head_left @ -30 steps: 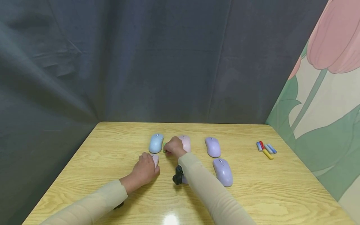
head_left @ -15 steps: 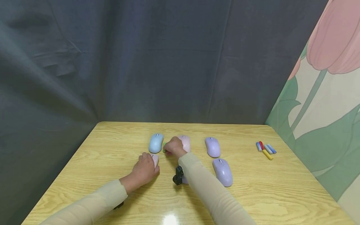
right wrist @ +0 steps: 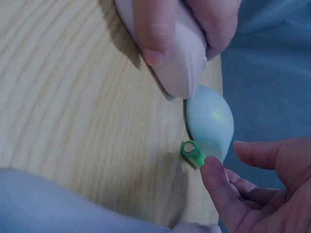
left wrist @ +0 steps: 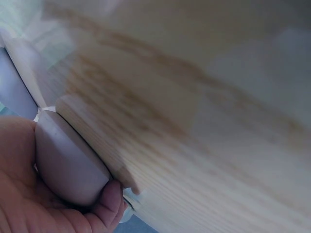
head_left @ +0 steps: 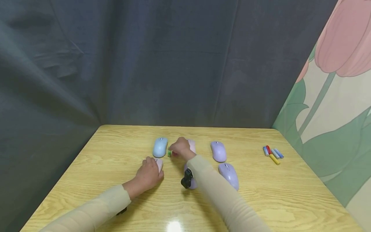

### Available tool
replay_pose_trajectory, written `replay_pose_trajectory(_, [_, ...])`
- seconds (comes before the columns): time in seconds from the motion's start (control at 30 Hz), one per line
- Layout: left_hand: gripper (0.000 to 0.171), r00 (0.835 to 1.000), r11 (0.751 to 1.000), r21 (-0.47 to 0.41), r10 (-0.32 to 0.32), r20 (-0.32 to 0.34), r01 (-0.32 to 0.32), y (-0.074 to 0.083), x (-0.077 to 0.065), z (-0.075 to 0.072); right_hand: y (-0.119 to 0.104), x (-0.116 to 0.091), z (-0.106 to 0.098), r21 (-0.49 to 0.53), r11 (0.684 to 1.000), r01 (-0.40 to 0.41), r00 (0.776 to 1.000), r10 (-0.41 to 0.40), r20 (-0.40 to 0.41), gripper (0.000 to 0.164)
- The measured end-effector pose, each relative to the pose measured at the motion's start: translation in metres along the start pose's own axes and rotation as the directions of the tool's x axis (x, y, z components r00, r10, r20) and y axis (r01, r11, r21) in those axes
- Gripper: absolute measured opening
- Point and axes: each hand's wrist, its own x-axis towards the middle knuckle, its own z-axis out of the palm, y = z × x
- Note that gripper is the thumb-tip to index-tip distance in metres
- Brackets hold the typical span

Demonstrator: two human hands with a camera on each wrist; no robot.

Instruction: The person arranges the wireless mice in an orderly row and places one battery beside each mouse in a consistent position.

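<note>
We are gripping the pale pink mouse [right wrist: 181,80] in our left hand [head_left: 147,174], while our right hand [head_left: 180,147], nearer of the 2, is meeting the green cylinder [right wrist: 195,155] just left of its fingertips, beside the blue mouse [head_left: 160,147]. Its long axis is running roughly away from us; whether we're pinching or merely touching, we can't tell.

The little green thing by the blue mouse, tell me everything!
The green thing is a small cylinder with a round, metallic-looking end. It's beside the light blue mouse, and a fingertip of the right grip seems to touch it. I can't tell whether it lies, stands or tilts.
</note>
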Motion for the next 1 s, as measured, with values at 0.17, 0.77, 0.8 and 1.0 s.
replay_pose_trajectory(0.17, [0.050,1.000,1.000,0.002,0.002,0.009,-0.002,-0.001,0.001,0.001,-0.002,-0.002,-0.008,0.091,0.996,0.003,1.000,-0.004,0.018,0.020])
replay_pose_trajectory(0.77, [0.047,1.000,1.000,0.000,0.017,0.000,-0.017,0.001,0.001,-0.001,-0.008,-0.021,-0.065,0.060,0.994,0.093,0.989,-0.100,0.110,0.018])
replay_pose_trajectory(0.8, [0.047,1.000,1.000,-0.001,0.018,-0.002,-0.018,0.001,0.001,-0.002,-0.007,-0.022,-0.069,0.065,0.993,0.094,0.988,-0.102,0.119,0.019])
replay_pose_trajectory(1.0, [0.045,1.000,1.000,-0.003,0.017,-0.011,-0.017,0.001,0.000,-0.001,0.001,-0.027,-0.095,0.098,0.990,0.101,0.980,-0.116,0.162,0.025])
